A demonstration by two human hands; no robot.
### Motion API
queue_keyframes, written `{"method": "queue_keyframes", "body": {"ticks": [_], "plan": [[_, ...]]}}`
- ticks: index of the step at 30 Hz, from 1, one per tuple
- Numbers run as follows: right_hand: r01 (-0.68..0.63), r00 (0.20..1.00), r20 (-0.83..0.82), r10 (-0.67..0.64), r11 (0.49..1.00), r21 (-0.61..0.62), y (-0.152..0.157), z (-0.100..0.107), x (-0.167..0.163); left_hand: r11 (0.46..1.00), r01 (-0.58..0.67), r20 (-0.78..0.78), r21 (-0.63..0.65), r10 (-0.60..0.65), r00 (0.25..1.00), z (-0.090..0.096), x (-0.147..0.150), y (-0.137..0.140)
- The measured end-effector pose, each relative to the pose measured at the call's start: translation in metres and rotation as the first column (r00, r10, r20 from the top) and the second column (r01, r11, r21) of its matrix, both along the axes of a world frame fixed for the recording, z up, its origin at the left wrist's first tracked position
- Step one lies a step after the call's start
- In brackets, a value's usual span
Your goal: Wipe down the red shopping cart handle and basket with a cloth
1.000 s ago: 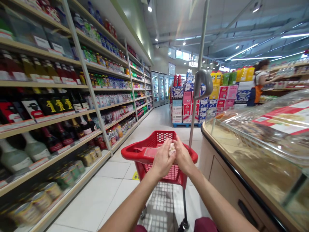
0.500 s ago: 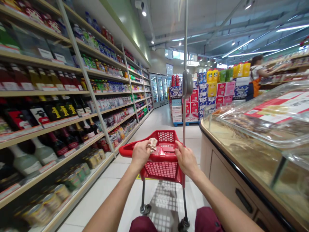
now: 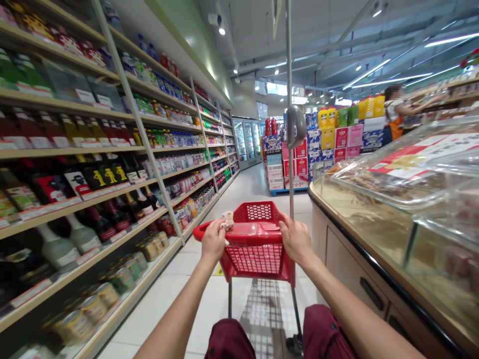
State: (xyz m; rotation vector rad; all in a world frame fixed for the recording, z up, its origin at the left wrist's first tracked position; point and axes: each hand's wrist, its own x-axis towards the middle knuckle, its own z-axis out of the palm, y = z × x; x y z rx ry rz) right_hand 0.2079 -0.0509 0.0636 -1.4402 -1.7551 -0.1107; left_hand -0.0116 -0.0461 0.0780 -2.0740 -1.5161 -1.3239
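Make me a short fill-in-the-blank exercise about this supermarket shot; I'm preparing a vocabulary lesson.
1. Both hands grip the rim of a small shopping cart coloured ____.
2. The left hand also pinches a crumpled ____ scrap.
3. Bottles fill the shelves on the person's ____ side.
4. The right hand is on the side of the glass-topped ____.

Missing words: red; whitish; left; counter

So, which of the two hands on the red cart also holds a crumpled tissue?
The left hand: a tissue sticks out above it. The right hand grips only the cart rim.
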Motion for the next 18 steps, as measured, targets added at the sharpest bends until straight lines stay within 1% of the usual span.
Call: {"method": "queue_keyframes", "body": {"ticks": [1, 2, 4, 5, 6, 7, 9, 10, 11, 12, 13, 14, 15, 18], "plan": [[0.033, 0.999, 0.005, -0.033, 0.999, 0.004, 0.000, -0.001, 0.002, 1.000, 0.008, -0.005, 0.009, -0.008, 1.000, 0.000, 0.007, -0.002], [0.056, 0.998, 0.013, -0.057, 0.998, 0.010, -0.001, -0.001, 0.003, 0.999, 0.040, -0.023, 0.016, -0.040, 0.999, -0.002, 0.020, -0.005], [0.072, 0.997, 0.036, -0.073, 0.997, 0.023, 0.000, -0.003, 0.008, 0.974, 0.224, -0.140, 0.018, -0.219, 0.966, -0.004, 0.054, -0.010], [0.073, 0.996, 0.050, -0.074, 0.997, 0.024, 0.001, -0.004, 0.011, 0.963, 0.268, -0.182, 0.022, -0.260, 0.948, -0.005, 0.068, -0.012], [0.075, 0.995, 0.063, -0.076, 0.997, 0.022, 0.002, -0.004, 0.015, 0.951, 0.309, -0.227, 0.021, -0.297, 0.927, -0.007, 0.077, -0.013], [0.079, 0.994, 0.073, -0.081, 0.997, 0.021, 0.003, -0.005, 0.018, 0.945, 0.326, -0.259, 0.023, -0.309, 0.915, -0.008, 0.078, -0.013], [0.088, 0.993, 0.077, -0.089, 0.996, 0.023, 0.004, -0.004, 0.024, 0.957, 0.286, -0.264, 0.049, -0.264, 0.928, -0.011, 0.060, -0.010], [0.088, 0.993, 0.075, -0.090, 0.996, 0.027, 0.003, -0.004, 0.025, 0.972, 0.223, -0.231, 0.077, -0.201, 0.952, -0.013, 0.044, -0.008], [0.090, 0.993, 0.075, -0.092, 0.995, 0.031, 0.003, -0.003, 0.025, 0.985, 0.126, -0.153, 0.120, -0.107, 0.982, -0.015, 0.029, -0.006], [0.091, 0.992, 0.080, -0.094, 0.995, 0.033, 0.001, -0.002, 0.023, 0.988, 0.040, -0.092, 0.147, -0.027, 0.995, -0.017, 0.017, -0.005], [0.087, 0.992, 0.093, -0.090, 0.996, 0.032, 0.000, 0.000, 0.021, 0.987, -0.008, -0.061, 0.158, 0.018, 0.998, -0.018, 0.010, -0.005], [0.075, 0.991, 0.109, -0.078, 0.997, 0.029, -0.002, 0.001, 0.018, 0.987, -0.015, -0.063, 0.160, 0.025, 0.998, -0.018, 0.010, -0.006], [0.057, 0.991, 0.122, -0.059, 0.998, 0.023, -0.004, 0.003, 0.015, 0.988, 0.015, -0.092, 0.154, -0.001, 0.996, -0.018, 0.017, -0.009], [-0.027, 0.993, 0.112, 0.025, 1.000, 0.010, -0.007, 0.006, 0.009, 0.973, 0.205, -0.240, 0.103, -0.175, 0.955, -0.017, 0.057, -0.015]]}}
